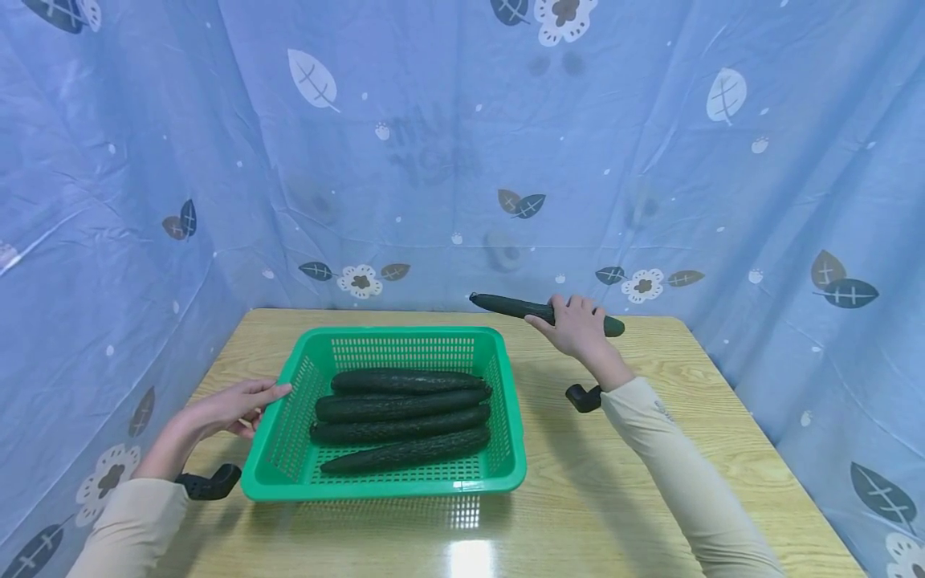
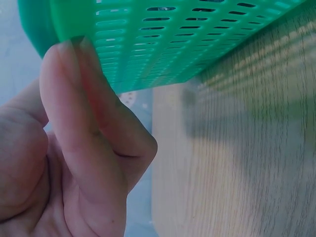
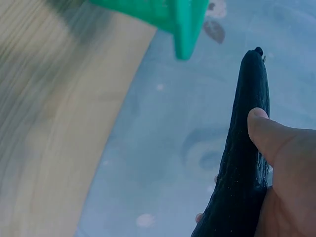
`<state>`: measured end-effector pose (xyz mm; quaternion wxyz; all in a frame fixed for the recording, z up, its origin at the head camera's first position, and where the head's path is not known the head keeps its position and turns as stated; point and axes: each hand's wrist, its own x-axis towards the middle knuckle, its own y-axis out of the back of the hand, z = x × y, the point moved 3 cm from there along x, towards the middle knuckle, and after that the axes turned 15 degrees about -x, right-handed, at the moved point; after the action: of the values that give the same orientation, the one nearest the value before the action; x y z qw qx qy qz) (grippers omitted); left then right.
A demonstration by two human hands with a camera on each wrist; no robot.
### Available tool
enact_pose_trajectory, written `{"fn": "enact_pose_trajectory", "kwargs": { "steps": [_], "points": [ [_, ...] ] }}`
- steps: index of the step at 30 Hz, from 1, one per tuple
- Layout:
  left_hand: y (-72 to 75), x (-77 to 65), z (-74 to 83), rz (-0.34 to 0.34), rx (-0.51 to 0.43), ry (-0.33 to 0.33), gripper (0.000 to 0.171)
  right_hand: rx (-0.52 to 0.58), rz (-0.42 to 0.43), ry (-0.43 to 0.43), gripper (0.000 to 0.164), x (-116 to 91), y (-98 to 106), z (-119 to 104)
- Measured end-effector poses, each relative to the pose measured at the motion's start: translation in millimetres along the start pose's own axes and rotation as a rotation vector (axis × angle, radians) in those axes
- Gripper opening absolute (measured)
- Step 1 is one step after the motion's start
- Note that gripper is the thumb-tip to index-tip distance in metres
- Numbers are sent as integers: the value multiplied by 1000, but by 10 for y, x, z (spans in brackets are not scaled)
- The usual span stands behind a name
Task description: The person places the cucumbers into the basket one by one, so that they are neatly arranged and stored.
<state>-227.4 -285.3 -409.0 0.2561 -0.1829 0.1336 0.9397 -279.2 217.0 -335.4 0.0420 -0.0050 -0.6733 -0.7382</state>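
Observation:
My right hand (image 1: 580, 327) grips a dark green cucumber (image 1: 509, 306) around its thicker half, held above the table's back edge to the right of the basket. In the right wrist view the thumb lies along the cucumber (image 3: 237, 163), its stem end pointing away. My left hand (image 1: 230, 405) pinches the left rim of a green plastic basket (image 1: 383, 493), thumb on top and fingers underneath. The left wrist view shows those fingers (image 2: 84, 128) bent under the rim. Several cucumbers (image 1: 401, 407) lie side by side inside the basket, roughly crosswise.
The basket stands on a light wood-grain table (image 1: 578, 498). A blue curtain (image 1: 448, 160) with leaf and flower prints hangs behind the table and along both sides. Black wrist mounts (image 1: 209, 483) sit at both wrists.

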Motion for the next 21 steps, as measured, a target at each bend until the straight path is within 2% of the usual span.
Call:
{"fn": "enact_pose_trajectory", "kwargs": {
  "steps": [8, 21],
  "points": [
    [-7, -6, -4, -3, 3, 0, 40, -49, 14, 37, 66, -59, 111, -279],
    [-8, -1, 5, 12, 4, 6, 39, -117, -14, 112, 64, -90, 136, -776]
  ]
}}
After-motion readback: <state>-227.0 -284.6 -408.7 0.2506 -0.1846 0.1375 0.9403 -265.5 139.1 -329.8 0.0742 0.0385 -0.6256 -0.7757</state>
